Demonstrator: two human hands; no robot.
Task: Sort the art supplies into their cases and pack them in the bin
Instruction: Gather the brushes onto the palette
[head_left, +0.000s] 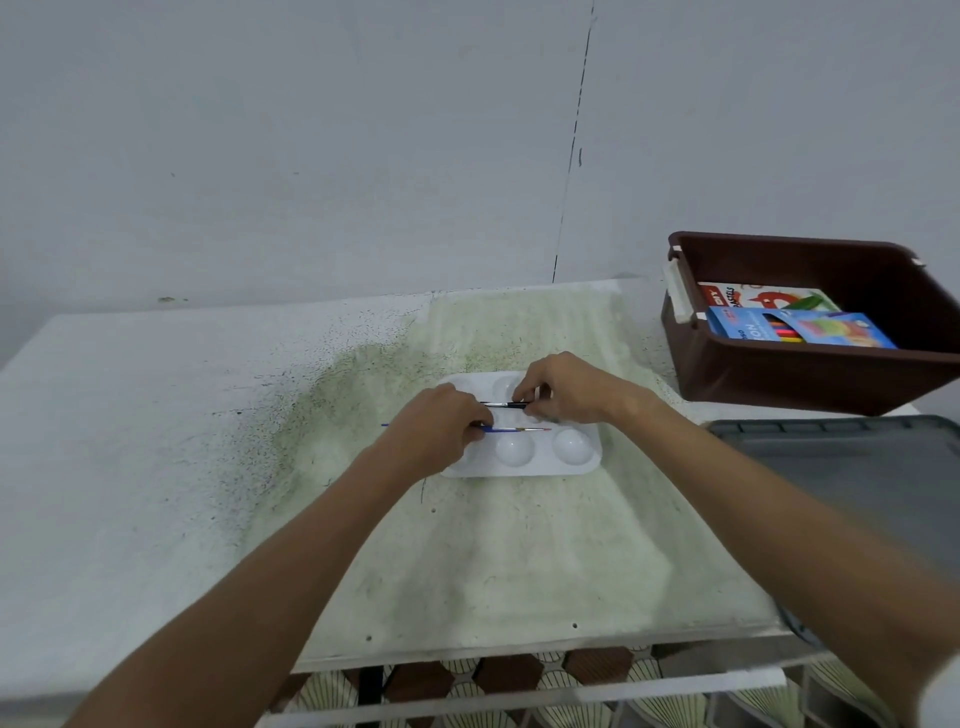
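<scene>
Head view shows both hands meeting over a white palette (519, 457) near the middle of the table (156, 441). The left hand (436, 426) has its fingers curled down around the handle of a blue brush (511, 429), whose tip points right across the palette and whose tail sticks out past the knuckles on the left. The right hand (563, 389) pinches a black brush (506, 404) at its right end, fingertips bunched tight; that brush lies just beyond the blue one, roughly parallel, over the palette's middle.

Both brushes are thin and held near one end, so the free ends can swing. If either pinch loosens, a brush will likely drop into a well or roll off the palette onto the table. The hands sit very close together; a careless lift could knock one brush against the other, or drag the light palette sideways.

The brown bin (779, 374) stands well apart at the table's far right corner, with a red box (727, 296) and a blue box (748, 322) of colours already lying inside. No brush case shows anywhere in view, so where the brushes belong is unclear; dropping them loose into the bin risks bent bristles under the boxes. A grey lid (857, 467) lies near the bin, on the right.
</scene>
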